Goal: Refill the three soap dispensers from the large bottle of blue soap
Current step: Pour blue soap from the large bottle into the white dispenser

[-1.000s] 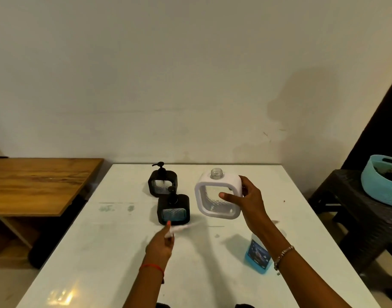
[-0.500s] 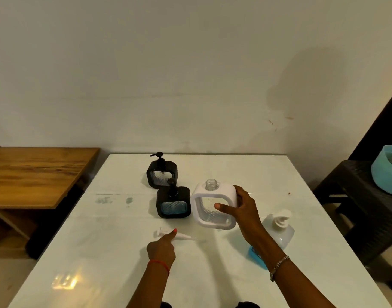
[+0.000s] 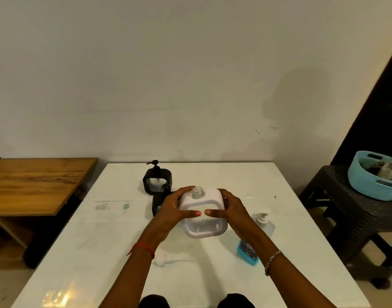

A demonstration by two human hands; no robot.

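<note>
White table (image 3: 97,252) runs up to a plain pale wall (image 3: 190,74), and the change on it is at the left hand (image 3: 171,211). Half a second ago that hand was down at the loose white pump (image 3: 168,261). Now it has come up to the white dispenser (image 3: 204,227), so 2 hands hold the dispenser instead of 1. The right hand (image 3: 231,211) keeps its hold on the other side. Each hand curls round an upper corner, fingers over the top and thumbs laid across the front face, the 2 thumb tips almost meeting. The dispenser's clear neck (image 3: 198,193) stands uncapped between the hands. The pump lies on the table just beside the left wrist.

On the table's far side stands 1 black dispenser (image 3: 156,181) with its pump on. To the right of the white dispenser, near the right forearm, is the large bottle of blue soap (image 3: 248,252), white pump head on top and blue liquid low in it. Left of the white table is a wooden table (image 3: 35,183). On the right, a dark stool (image 3: 337,196) carries a light blue basket (image 3: 368,187).

A second black dispenser (image 3: 156,203) is now mostly hidden behind the left hand, where before it showed whole. The loose pump is blurred. Whether the white dispenser rests on the table or is held just off it, I cannot tell. The basket's contents are too dim to make out, and the frame cuts off its right side.
</note>
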